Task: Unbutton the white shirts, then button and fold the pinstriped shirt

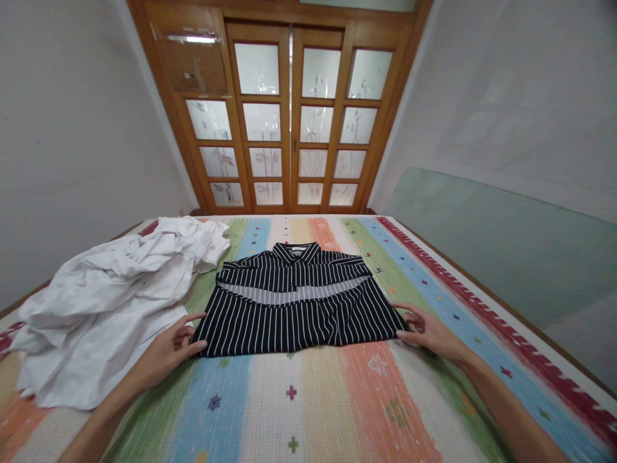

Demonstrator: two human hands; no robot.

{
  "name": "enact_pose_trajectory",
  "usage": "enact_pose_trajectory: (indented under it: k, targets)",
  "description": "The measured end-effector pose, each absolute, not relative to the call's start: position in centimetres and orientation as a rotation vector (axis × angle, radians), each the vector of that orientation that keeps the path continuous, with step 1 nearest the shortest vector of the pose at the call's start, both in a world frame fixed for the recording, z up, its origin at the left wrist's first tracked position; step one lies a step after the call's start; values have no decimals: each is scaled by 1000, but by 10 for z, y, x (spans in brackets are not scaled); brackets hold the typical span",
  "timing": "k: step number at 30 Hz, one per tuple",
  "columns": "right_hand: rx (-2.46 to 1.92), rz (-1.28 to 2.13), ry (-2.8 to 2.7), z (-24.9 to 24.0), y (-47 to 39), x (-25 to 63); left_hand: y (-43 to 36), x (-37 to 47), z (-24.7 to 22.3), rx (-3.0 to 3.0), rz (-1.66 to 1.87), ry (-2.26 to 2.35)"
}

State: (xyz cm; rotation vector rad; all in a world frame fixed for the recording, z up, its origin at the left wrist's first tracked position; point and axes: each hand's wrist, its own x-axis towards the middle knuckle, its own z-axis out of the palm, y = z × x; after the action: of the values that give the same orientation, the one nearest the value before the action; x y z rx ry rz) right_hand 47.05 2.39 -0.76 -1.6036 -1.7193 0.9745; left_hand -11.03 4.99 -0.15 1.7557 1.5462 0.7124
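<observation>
A black shirt with white stripes (299, 325) lies on the striped cover, its collar pointing away from me. Its lower part is folded up across the body, and a pale grey strip of the inner side shows between the layers. My left hand (171, 344) grips the near left corner, thumb on top and index finger along the side edge. At the near right corner, my right hand (424, 328) has hold of the cloth in much the same way. The curled fingers of both hands are partly hidden.
A crumpled white garment (116, 296) lies to the left, close to my left forearm. The multicoloured striped cover (274, 405) spreads beneath everything. Beyond its far edge stand wooden doors with glass panes (289, 122). Walls flank both sides, with a pale green panel (501, 238) on the right.
</observation>
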Motion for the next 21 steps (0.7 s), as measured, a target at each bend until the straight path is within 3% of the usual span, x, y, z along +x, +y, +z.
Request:
enact_pose_trajectory:
  k: [4, 12, 21]
  targets:
    - [-1547, 1143, -1706, -6, 16, 469, 45, -110, 3, 1695, 562, 1471]
    - [-1608, 789, -1679, -23, 21, 485, 44, -118, 0, 1888, 587, 1602]
    - [-1652, 701, -1674, -27, 13, 487, 24, -117, 4, 1848, 544, 1642]
